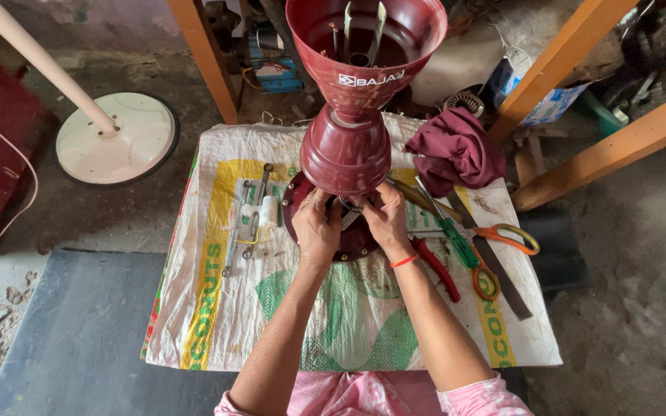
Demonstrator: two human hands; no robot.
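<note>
Two bare hands meet at the base of a tall maroon metal fan motor housing (346,154) standing upright on a printed woven sack (348,323). The left hand (316,225) and right hand (385,216) both pinch small parts there; what the fingers clamp is hidden. Orange-handled scissors (502,246) and red-handled pliers (437,266) lie just right.

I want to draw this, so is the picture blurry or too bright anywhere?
Head view: soft, even daylight with no hard shadows; the glossy maroon metal fan housing carries faint shine, the left hand and right hand look sharp, and the orange wooden beams lean outward from lens distortion.
</note>
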